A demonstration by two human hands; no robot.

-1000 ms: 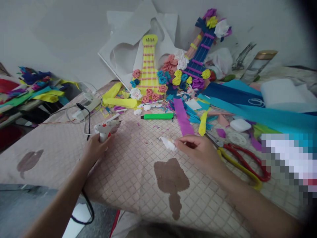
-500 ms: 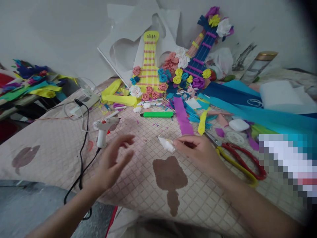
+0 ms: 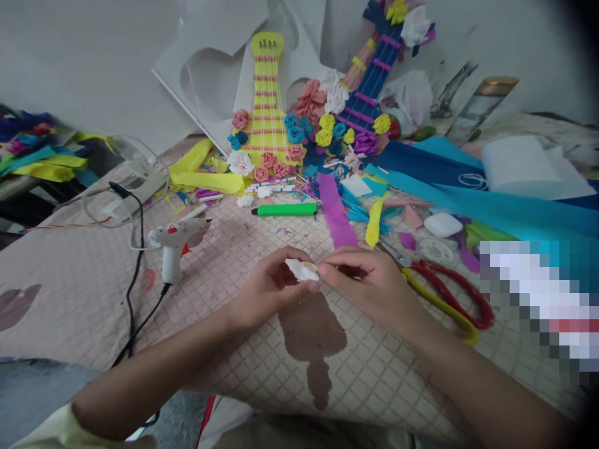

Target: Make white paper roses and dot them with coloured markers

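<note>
Moved in from beside the glue gun (image 3: 171, 249), my left hand (image 3: 274, 284) now joins my right hand (image 3: 367, 274) at the small, crumpled white paper piece (image 3: 303, 270), both sets of fingers pinching it between them, with the green marker (image 3: 286, 209) beyond my grip.

Yellow guitar (image 3: 266, 109), tilted blue guitar (image 3: 375, 78), gold-capped bottle (image 3: 483, 107), power strip (image 3: 135, 194)
</note>
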